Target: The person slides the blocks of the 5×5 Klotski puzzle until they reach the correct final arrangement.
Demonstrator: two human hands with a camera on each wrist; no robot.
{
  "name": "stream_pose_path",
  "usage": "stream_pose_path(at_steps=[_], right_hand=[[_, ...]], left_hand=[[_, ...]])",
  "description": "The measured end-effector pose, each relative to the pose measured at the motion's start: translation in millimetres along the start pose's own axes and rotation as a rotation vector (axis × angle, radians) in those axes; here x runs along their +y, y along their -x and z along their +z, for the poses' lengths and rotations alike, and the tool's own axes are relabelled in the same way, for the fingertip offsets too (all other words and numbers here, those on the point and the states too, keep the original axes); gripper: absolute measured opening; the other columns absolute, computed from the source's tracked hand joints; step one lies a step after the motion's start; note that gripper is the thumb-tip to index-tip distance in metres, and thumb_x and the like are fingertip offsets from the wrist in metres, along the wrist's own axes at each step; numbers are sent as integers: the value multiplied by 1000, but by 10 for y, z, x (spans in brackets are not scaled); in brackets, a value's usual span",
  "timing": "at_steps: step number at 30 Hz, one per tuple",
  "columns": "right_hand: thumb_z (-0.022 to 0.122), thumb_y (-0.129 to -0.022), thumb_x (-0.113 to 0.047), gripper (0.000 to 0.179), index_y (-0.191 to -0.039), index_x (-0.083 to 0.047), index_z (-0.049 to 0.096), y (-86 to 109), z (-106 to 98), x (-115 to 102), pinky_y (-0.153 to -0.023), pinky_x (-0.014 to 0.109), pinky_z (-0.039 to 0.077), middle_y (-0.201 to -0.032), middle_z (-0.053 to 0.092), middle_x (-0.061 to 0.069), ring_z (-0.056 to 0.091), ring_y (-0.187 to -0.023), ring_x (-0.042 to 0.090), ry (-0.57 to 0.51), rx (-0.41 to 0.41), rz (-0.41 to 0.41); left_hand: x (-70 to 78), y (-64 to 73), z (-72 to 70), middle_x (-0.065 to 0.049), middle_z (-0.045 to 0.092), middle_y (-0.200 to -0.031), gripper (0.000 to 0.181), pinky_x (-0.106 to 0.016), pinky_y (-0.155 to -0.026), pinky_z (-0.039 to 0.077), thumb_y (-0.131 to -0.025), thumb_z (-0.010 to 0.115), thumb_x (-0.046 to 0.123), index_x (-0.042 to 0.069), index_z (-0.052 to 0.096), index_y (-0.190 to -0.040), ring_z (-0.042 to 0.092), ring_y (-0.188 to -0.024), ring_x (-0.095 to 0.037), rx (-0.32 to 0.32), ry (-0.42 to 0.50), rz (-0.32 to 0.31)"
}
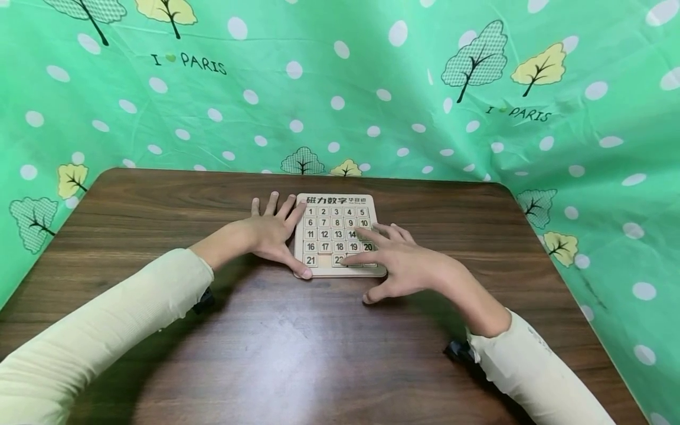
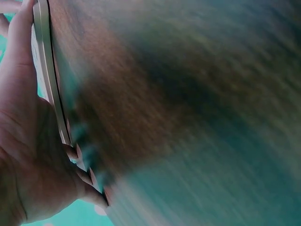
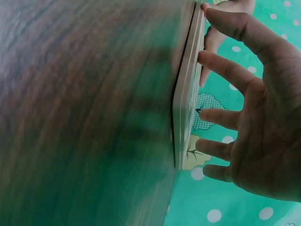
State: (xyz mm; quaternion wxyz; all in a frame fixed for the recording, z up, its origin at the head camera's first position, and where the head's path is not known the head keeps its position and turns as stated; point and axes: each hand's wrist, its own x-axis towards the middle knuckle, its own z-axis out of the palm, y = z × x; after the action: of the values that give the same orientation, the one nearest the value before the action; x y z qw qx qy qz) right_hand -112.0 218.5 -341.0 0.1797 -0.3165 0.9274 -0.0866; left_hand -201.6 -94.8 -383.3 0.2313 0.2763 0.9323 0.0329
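Observation:
A pale wooden number slide puzzle lies flat on the table, its numbered tiles in rows. In the bottom row, a bare slot sits between tile 21 and a tile partly covered by a finger. My left hand spreads along the board's left side, thumb on the lower left corner and index finger at the upper left. Over the right part reaches my right hand, its index finger touching the bottom row and hiding tiles there. In the right wrist view, the fingers of the right hand extend loosely above the board's face.
The brown wood-grain table extends around the board. Behind and beside it hangs a green polka-dot cloth with printed trees. A dark strap piece shows under the left sleeve, another by the right sleeve.

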Motion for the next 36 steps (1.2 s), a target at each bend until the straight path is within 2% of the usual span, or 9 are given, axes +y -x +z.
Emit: stream_pose_path(at_steps=[8,14,18,22,31,36], right_hand=[[86,-91,-60,80,-164,-49,57,-111,70,-107,-137,81,10,-193,10,11,13,-175,53,2,-26,-22],[86,-91,-61,75,-160,-46,63,-40,20,-34,-134,84,11,-192,16,13,14,-174,53,-20,4,-21],[86,-89,-61,67,-152,-44,72,88,-28,91,-132,86,11,-190,22,14,16,-173,54,-40,23,33],[87,-87,-59,63,-147,-44,75,125,-35,141,-131,87,12,-190,24,13,17,-173,54,-52,19,65],[87,-90,-58,70,-156,-44,68,30,35,45,-131,86,15,-190,22,15,21,-172,54,-50,24,5],[87,-90,-56,70,-157,-43,67,40,55,44,-132,86,14,-190,22,15,20,-172,54,-56,23,4]], left_hand=[[13,5,-10,-20,-21,-189,170,-86,-132,-8,-67,70,107,18,-20,-180,-21,-172,-57,-5,-4,-3],[23,3,-17,-18,-22,-189,172,-86,-132,-10,-65,69,109,19,-21,-180,-23,-172,-54,-6,-4,-8],[16,-2,-16,-18,-23,-188,172,-86,-131,-12,-64,69,110,19,-21,-180,-25,-171,-54,-11,-2,-4],[5,13,-26,-18,-23,-188,173,-86,-131,-12,-64,69,110,19,-21,-180,-25,-171,-54,-21,-1,-15],[7,16,-29,-18,-23,-188,172,-85,-131,-11,-65,69,109,19,-22,-179,-25,-171,-54,-24,-9,-20],[19,16,-29,-18,-24,-188,173,-84,-132,-11,-65,70,109,19,-22,-179,-24,-171,-53,-27,-8,-21]])
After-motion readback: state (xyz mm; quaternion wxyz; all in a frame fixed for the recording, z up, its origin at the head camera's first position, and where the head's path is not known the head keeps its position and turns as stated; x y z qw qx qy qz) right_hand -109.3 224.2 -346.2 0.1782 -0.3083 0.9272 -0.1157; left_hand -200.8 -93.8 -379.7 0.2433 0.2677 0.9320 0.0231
